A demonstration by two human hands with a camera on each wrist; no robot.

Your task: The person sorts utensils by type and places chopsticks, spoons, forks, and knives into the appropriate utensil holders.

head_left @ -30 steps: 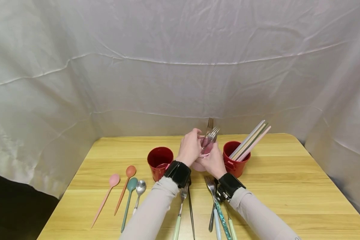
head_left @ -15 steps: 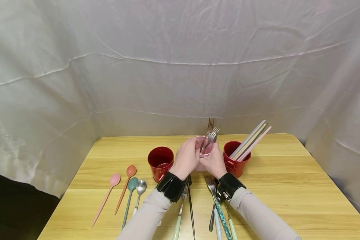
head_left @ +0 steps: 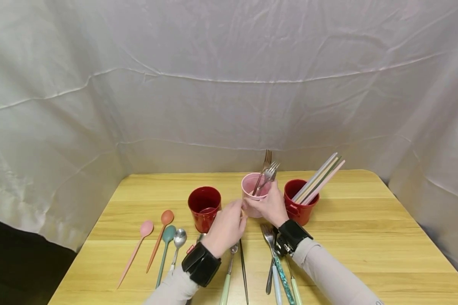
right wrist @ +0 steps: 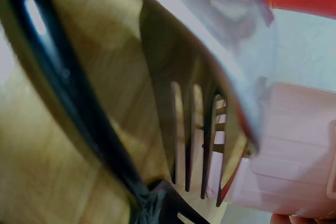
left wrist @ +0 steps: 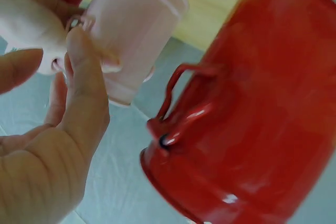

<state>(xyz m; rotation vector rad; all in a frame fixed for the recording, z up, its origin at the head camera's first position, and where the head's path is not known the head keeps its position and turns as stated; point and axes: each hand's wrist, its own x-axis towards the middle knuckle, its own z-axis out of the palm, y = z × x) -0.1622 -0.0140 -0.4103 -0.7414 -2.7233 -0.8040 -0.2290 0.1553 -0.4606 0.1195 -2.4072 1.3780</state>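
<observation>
OK, R hand (head_left: 269, 206) grips pink bucket (left wrist: 131, 30) of forks (head_left: 269, 172), L hand (head_left: 225, 224) nr it, fingers (left wrist: 86, 93) relaxed.

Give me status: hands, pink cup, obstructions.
Right hand holds pink cup, forks inside. Left hand holds nothing. Red cup close on pink cup's right.

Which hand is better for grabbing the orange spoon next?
Probably the left hand. It seems to be holding nothing, and it's closer to the orange spoon. The right hand is farther away and looks busy holding the pink cup.
</observation>
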